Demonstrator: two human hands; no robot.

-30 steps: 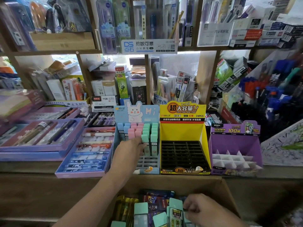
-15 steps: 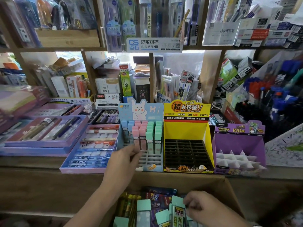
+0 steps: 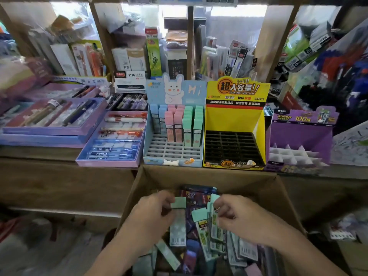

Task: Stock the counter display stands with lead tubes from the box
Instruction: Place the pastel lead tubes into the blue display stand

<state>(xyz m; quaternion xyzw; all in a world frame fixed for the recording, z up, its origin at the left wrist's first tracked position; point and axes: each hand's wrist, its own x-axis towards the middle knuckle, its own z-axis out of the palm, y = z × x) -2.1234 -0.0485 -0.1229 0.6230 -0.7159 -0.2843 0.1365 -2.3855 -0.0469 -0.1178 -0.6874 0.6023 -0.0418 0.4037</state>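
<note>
Left hand [image 3: 153,214] pinches green-capped tube [image 3: 177,230] near cap; right hand [image 3: 237,214] seemingly grips tube bundle [image 3: 217,238].

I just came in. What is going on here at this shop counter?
A person is restocking display stands with lead tubes. Both hands are in the cardboard box: the left hand grips one green-capped tube, and the right hand pinches a bunch of tubes. The blue stand is partly filled, its front slots free. The yellow stand and the purple stand hold no tubes.
</note>
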